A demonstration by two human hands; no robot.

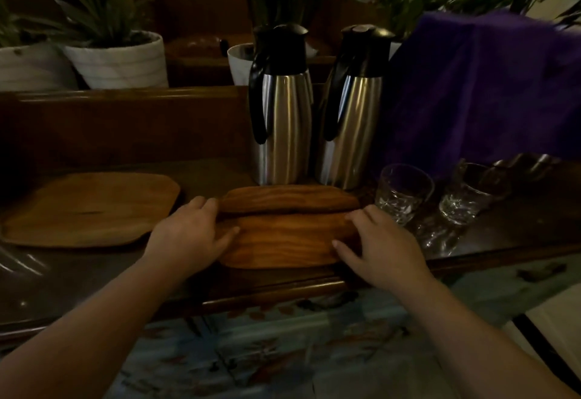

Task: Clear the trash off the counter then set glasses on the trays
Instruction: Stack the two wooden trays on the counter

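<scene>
Two wooden trays lie stacked at the counter's front middle. The upper tray [289,199] is tilted up behind the lower tray [283,243]. My left hand [191,232] grips the stack's left end, with its fingers at the upper tray and its thumb on the lower one. My right hand [379,241] grips the right end the same way. A third wooden tray [91,210] lies flat to the left. Two clear glasses [404,191] [468,194] stand on the counter just right of my right hand.
Two steel thermos jugs [281,109] [352,112] stand right behind the stacked trays. A purple cloth [490,84] covers something at the back right. Potted plants [119,59] line the ledge behind. Something clear and shiny [19,263] lies at the counter's left edge.
</scene>
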